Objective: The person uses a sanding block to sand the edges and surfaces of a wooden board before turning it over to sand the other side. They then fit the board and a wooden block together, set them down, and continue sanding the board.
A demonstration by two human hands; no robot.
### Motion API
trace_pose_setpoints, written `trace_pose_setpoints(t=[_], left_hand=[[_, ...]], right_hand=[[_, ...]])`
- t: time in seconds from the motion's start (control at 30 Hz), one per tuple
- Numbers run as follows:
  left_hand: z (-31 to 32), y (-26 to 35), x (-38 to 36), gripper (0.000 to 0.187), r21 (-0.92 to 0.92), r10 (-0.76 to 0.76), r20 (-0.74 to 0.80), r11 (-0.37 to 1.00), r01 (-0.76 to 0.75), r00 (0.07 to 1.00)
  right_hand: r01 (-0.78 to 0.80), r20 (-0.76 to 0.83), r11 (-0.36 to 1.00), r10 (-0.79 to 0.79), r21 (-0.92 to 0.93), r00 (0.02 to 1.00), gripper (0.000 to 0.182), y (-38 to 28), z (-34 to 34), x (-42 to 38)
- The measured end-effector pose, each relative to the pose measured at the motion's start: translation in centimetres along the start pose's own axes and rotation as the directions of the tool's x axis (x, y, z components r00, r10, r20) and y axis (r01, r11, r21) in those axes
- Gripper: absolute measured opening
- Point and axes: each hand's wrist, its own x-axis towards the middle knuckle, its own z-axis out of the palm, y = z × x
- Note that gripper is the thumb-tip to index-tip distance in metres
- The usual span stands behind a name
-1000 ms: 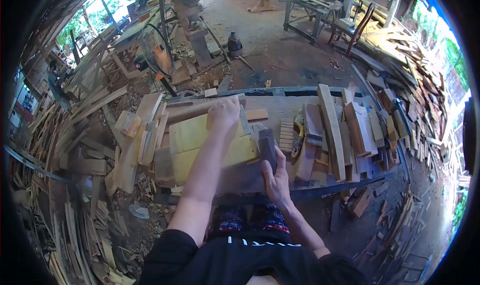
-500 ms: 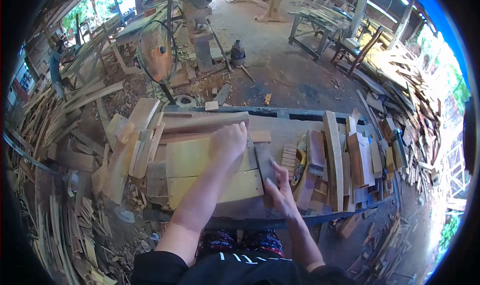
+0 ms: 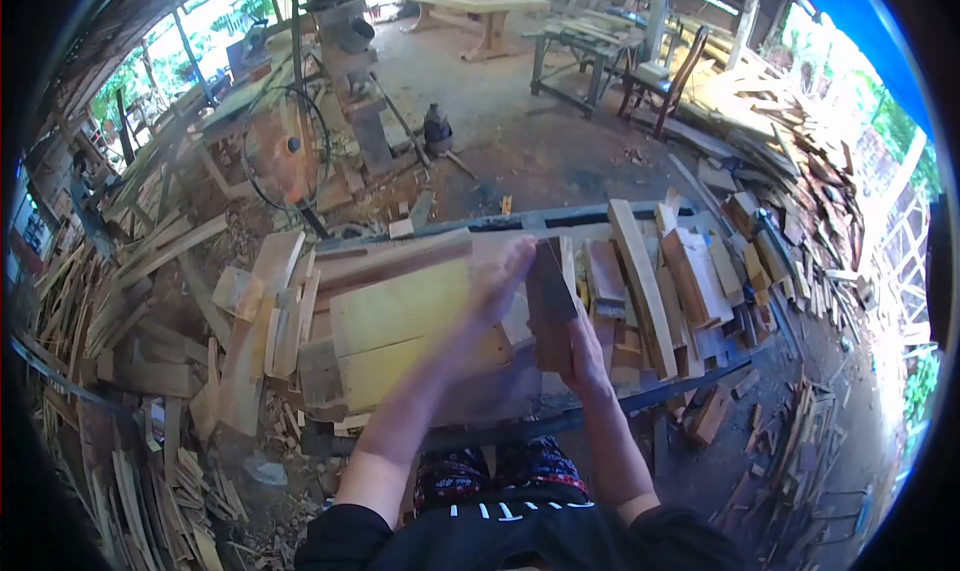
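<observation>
A dark brown wooden block (image 3: pixel 552 296) stands tilted up above the bench, with my right hand (image 3: pixel 588 356) gripping its lower right edge. My left hand (image 3: pixel 500 289) is smeared by motion, its fingertips right at the block's upper left edge. Beneath my left forearm lie pale yellowish boards (image 3: pixel 400 306), side by side on the bench. A long brown wooden piece (image 3: pixel 400 256) lies along their far side.
Wood offcuts, among them a long pale bar (image 3: pixel 640 286), crowd the bench's right end. More planks (image 3: pixel 275 271) lean at its left. Beyond are a round-guarded machine (image 3: pixel 287 156), a chair (image 3: pixel 665 81) and a long table (image 3: pixel 475 1). Scrap wood piles flank both sides.
My right hand has raised and tilted the dark block off the bench. My left hand has moved right, from over the yellowish boards to the block. The camera view has shifted.
</observation>
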Motion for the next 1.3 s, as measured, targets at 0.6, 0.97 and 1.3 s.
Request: trace_pose_setpoints(t=[0.6,0.97,1.3], left_hand=[[5.2,5.8,-8.7,0.065,-0.501,-0.029,-0.028,0.865,0.011,0.999],[4.3,6.9,-9.4,0.079,-0.584,-0.054,-0.002,0.811,0.043,0.999],[3.3,6.6,-10.7,0.076,-0.489,0.037,0.024,0.872,-0.021,0.999]], right_hand=[[0.290,0.056,0.717,-0.332,-0.634,0.942,0.052,-3.5,5.2,-6.1],[0.229,0.075,0.936,-0.217,-0.266,0.973,0.054,-1.6,3.9,-7.4],[0.165,0.266,0.950,-0.092,-0.267,0.959,0.066,-2.1,3.6,-8.8]])
